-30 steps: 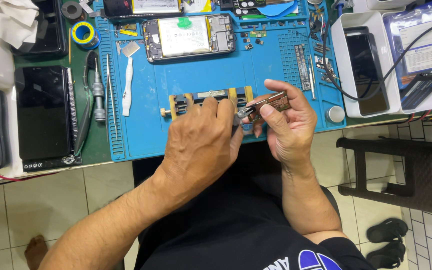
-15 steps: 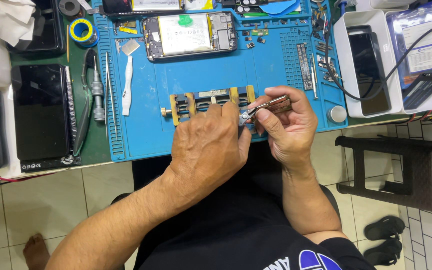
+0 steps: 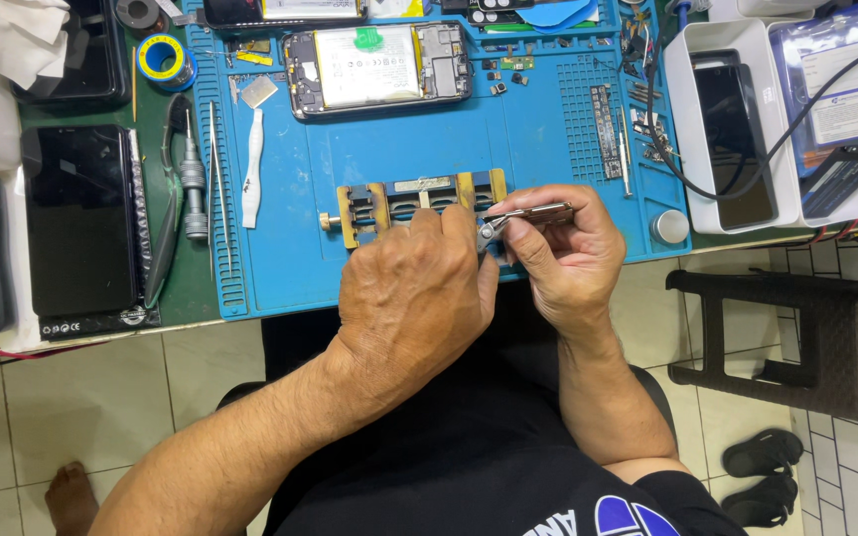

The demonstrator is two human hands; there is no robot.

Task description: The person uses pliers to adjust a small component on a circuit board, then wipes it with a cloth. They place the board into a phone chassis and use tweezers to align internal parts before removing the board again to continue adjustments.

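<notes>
On the blue mat (image 3: 548,149) | left hand (image 3: 414,288) curled by the clamp fixture (image 3: 419,203), grip unclear | right hand (image 3: 568,253) pinching tweezers (image 3: 523,215).

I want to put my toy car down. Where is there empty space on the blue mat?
Bare blue mat lies left of the gold clamp holder, below the white spudger, and between the opened phone and the holder. It is crowded around both hands and along the mat's top and right edges.

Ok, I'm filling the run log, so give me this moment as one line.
left hand: resting by clamp | right hand: holding tweezers | tweezer tip: at clamp's right end | surface: blue mat
</notes>
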